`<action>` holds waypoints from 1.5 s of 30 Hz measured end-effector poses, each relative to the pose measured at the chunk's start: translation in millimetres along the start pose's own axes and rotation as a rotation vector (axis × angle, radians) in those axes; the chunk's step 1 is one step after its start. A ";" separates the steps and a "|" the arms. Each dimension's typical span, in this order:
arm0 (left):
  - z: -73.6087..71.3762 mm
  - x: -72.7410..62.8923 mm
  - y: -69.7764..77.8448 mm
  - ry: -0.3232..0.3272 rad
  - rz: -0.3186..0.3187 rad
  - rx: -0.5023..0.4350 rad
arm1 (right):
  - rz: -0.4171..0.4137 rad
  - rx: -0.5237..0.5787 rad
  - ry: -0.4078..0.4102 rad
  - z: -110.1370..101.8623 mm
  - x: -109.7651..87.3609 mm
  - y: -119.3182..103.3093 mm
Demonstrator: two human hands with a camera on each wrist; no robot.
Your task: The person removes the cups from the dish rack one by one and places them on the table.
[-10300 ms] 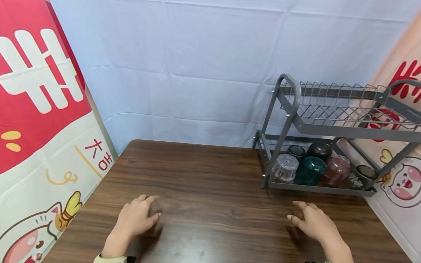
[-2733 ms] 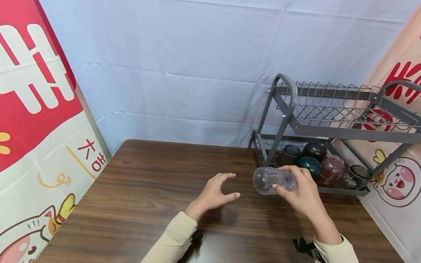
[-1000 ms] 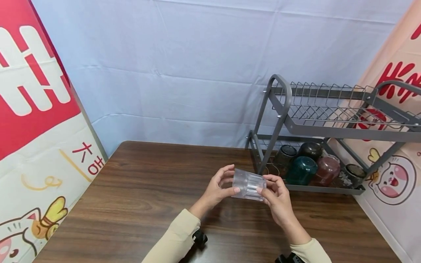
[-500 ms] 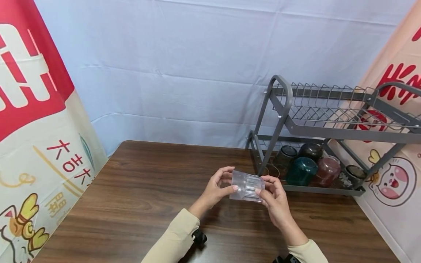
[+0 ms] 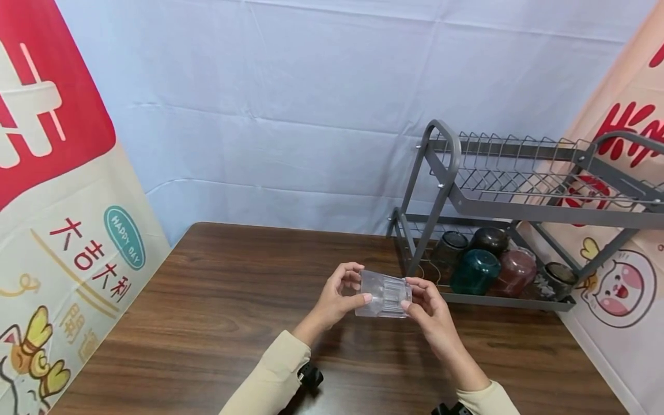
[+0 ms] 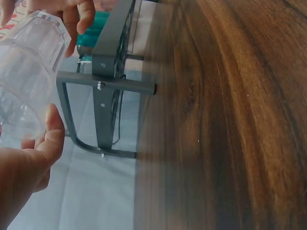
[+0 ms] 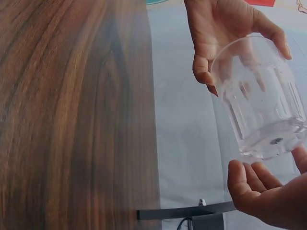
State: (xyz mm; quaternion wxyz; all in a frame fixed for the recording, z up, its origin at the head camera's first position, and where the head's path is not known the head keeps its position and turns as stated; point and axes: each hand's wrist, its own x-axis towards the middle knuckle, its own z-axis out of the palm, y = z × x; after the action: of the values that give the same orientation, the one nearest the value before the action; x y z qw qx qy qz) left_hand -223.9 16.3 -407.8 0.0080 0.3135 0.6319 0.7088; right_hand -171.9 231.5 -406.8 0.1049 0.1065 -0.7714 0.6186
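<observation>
A clear, ribbed cup (image 5: 385,294) is held lying sideways above the brown table, between the two hands. The left hand (image 5: 334,297) grips its wide rim end, thumb on the near side and fingers behind. At the narrower base end, the right hand (image 5: 430,311) holds the cup between thumb and fingers. Seen from the left wrist, the cup (image 6: 29,72) has its open mouth towards the left hand (image 6: 29,163). The right wrist view shows the base of the cup (image 7: 268,139) just above the fingers of the right hand (image 7: 268,189).
A grey two-tier rack (image 5: 550,208) stands at the table's right back. Its lower tier bears several upturned cups, among them a teal cup (image 5: 475,271) and a pink cup (image 5: 515,271). The wooden table (image 5: 249,282) ends at a pale cloth backdrop (image 5: 280,144).
The right hand took the clear cup from the rack's lower tier and brought it left. The left hand came in and gripped its rim end. Lately both hands shifted slightly left with it.
</observation>
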 end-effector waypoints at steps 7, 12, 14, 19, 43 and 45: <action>-1.7 0.6 10.5 0.062 -0.030 0.189 | -0.022 -0.277 -0.069 -6.4 2.4 -4.4; -4.1 5.6 -3.4 0.093 -0.015 0.286 | -0.021 -0.402 -0.087 -10.1 7.5 -5.6; -5.9 8.3 -10.4 0.104 -0.012 0.334 | -0.042 -0.457 -0.075 -10.9 9.8 -5.7; -11.6 15.7 -13.3 0.131 -0.018 0.444 | -0.084 -0.593 -0.067 -12.9 15.6 -7.2; -26.4 40.7 -11.3 0.109 -0.113 0.880 | 0.013 -1.004 -0.254 -33.4 35.9 -22.3; -27.5 42.4 -10.7 0.100 -0.122 0.917 | 0.020 -1.018 -0.263 -34.9 36.5 -22.3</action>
State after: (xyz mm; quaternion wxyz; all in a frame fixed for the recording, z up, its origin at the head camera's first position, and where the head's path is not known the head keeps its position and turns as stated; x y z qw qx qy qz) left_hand -274.6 11.2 -399.1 -0.1201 0.2124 0.8970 0.3686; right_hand -199.2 259.6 -367.8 0.0397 0.1112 -0.9819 0.1480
